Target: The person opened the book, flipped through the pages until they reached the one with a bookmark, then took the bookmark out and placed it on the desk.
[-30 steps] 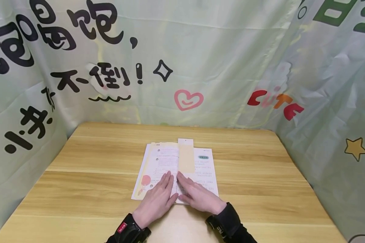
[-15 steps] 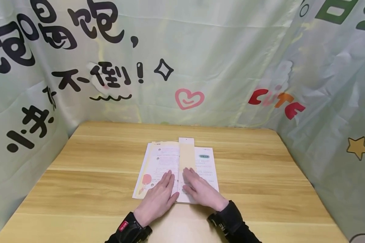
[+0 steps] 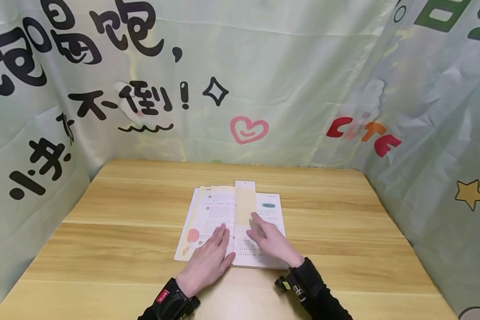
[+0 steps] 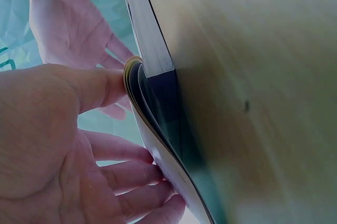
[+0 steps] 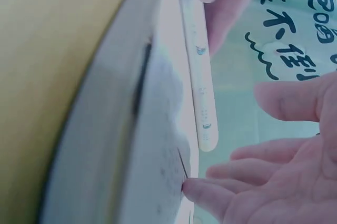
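An open book (image 3: 213,206) lies on the wooden table, its left page decorated with a pink balloon and its right page printed with rows of small marks. Along the spine on the right page is a beige bookmark-like strip (image 3: 245,200) with a white top. My left hand (image 3: 208,262) rests with straight fingers on the lower left page beside the spine. In the left wrist view, the left pages curve up near the thumb (image 4: 102,84). My right hand (image 3: 273,240) is over the right page; the right wrist view shows its little finger (image 5: 202,190) touching the paper.
The wooden table (image 3: 116,231) surrounds the book on all sides. A pale green cloth (image 3: 303,80) with printed lettering, a heart and a star hangs behind the table and along its sides. Black bands (image 3: 173,300) circle both wrists.
My right hand has slid from the spine rightward and slightly up across the right page, uncovering the lower part of that page. My left hand has stayed in place.
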`<action>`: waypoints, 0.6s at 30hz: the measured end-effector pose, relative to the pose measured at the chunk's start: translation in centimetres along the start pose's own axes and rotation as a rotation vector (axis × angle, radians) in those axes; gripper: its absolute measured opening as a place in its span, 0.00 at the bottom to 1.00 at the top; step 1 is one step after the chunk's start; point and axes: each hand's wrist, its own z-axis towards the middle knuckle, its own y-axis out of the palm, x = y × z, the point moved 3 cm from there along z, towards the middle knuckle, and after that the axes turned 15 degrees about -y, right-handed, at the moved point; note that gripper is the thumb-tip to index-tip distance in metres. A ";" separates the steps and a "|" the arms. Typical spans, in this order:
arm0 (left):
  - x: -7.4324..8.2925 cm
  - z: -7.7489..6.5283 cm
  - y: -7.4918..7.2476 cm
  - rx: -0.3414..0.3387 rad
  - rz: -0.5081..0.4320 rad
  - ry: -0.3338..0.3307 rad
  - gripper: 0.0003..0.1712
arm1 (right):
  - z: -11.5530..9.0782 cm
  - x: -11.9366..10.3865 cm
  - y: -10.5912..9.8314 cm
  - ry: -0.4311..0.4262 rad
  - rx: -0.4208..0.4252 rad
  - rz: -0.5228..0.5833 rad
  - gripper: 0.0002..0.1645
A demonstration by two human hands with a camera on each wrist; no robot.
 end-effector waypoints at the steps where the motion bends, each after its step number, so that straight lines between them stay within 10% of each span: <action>1: 0.0 0.0 0.0 0.000 -0.003 0.000 0.35 | 0.1 0.1 -0.2 0.011 0.005 0.011 0.36; 18: 0.1 0.0 -0.1 -0.013 -0.014 -0.007 0.35 | 2.7 1.7 -2.5 0.140 -0.005 0.166 0.39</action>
